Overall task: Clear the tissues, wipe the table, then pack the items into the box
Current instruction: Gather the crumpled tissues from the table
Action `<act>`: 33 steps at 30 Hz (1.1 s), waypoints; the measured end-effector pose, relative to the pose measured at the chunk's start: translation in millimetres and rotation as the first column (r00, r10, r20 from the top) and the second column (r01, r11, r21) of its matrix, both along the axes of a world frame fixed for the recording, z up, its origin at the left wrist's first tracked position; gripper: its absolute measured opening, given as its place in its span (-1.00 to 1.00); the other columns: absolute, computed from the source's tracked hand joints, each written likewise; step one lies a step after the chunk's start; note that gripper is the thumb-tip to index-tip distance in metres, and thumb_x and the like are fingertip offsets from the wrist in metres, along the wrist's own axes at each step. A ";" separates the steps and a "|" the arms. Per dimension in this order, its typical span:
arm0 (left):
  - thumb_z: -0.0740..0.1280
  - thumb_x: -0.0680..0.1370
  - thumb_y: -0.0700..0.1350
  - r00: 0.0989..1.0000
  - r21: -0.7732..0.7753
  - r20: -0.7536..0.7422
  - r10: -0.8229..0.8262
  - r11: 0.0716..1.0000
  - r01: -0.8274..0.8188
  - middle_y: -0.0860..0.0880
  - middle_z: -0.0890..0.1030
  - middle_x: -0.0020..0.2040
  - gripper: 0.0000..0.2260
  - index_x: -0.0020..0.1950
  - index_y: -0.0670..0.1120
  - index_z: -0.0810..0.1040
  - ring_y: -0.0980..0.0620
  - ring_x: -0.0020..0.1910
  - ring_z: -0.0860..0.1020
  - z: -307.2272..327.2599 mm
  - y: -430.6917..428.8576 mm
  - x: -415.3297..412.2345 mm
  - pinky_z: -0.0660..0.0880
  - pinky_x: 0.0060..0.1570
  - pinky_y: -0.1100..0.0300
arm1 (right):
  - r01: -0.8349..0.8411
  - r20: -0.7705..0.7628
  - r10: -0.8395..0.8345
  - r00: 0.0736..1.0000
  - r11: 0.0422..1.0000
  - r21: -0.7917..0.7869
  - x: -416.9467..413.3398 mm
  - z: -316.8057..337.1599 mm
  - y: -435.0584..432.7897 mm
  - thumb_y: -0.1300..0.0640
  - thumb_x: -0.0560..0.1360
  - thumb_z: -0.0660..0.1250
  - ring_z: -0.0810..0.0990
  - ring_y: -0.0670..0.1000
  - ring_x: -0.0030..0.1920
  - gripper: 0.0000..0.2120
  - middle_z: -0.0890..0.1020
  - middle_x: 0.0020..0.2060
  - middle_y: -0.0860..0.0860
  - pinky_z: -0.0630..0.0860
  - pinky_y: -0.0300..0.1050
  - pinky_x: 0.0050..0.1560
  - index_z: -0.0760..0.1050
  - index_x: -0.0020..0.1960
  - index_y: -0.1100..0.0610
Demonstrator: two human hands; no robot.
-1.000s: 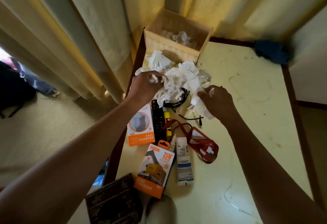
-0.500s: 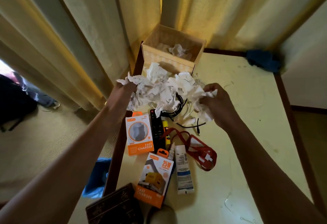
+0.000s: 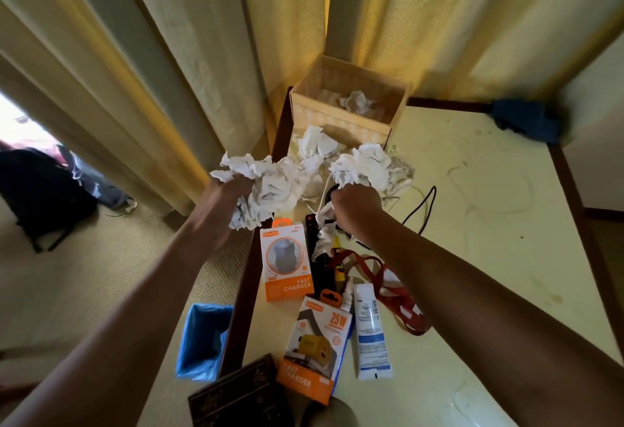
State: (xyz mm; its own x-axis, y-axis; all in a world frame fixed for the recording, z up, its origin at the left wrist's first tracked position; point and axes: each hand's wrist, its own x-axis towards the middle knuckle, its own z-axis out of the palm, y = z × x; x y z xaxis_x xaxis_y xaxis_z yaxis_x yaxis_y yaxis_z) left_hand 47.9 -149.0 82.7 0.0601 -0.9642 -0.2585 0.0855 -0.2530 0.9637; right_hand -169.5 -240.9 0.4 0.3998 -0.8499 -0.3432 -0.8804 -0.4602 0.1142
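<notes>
Two tissue wads (image 3: 270, 183) are gripped tight: left hand (image 3: 226, 200) holds one just off the left edge of the table (image 3: 489, 257), right hand (image 3: 354, 205) one near its far-left corner, where the black cable (image 3: 429, 197) could snag and drag.

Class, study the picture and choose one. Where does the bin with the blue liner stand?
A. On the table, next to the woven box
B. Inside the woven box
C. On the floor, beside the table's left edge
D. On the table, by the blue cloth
C: the blue-lined bin stands on the floor, lower than the table and beside its dark left edge.
</notes>
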 end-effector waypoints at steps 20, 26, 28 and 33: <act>0.36 0.53 -0.30 0.772 0.011 0.636 0.010 1.000 -0.022 0.00 0.61 -0.24 -0.82 0.04 -0.05 0.57 0.07 -0.32 0.57 -54.0 -54.0 -12.0 0.49 -0.41 0.27 | 0.199 0.650 -0.310 0.694 0.950 0.240 -34.4 32.1 51.8 0.14 0.62 0.30 0.60 -0.05 -0.29 -0.71 0.63 -0.14 -0.06 0.49 -0.15 -0.29 0.43 0.30 -0.08; 0.39 0.48 -0.22 0.681 0.077 0.722 -0.117 0.993 0.089 -0.06 0.52 -0.32 -0.68 0.20 -0.06 0.44 -0.07 -0.35 0.49 -83.2 -89.6 -25.6 0.35 -0.38 0.15 | 0.097 0.524 -0.197 0.829 0.972 0.213 -8.2 -25.7 76.1 0.00 0.57 0.39 0.61 0.09 0.14 -0.58 0.59 0.19 0.04 0.53 -0.08 -0.01 0.43 0.39 0.01; 0.46 0.49 -0.11 0.645 0.113 0.746 -0.167 0.986 0.125 -0.05 0.57 -0.23 -0.57 0.32 -0.04 0.43 -0.07 -0.26 0.55 -95.5 -99.9 -28.7 0.36 -0.31 0.15 | 0.112 0.491 -0.199 0.848 0.973 0.200 -5.8 -31.4 76.6 0.07 0.58 0.36 0.59 0.13 0.14 -0.65 0.53 0.21 0.07 0.46 -0.08 -0.06 0.46 0.35 0.05; 0.53 0.51 0.05 0.473 0.231 0.839 -0.268 0.963 0.137 -0.22 0.49 0.33 -0.50 0.38 -0.10 0.54 -0.20 0.28 0.52 -129.3 -112.1 -30.7 0.44 0.07 0.10 | 0.114 0.490 -0.207 0.847 0.970 0.213 -11.9 -34.4 79.4 0.09 0.58 0.37 0.58 0.14 0.12 -0.71 0.46 0.24 0.07 0.38 -0.10 -0.08 0.48 0.28 0.12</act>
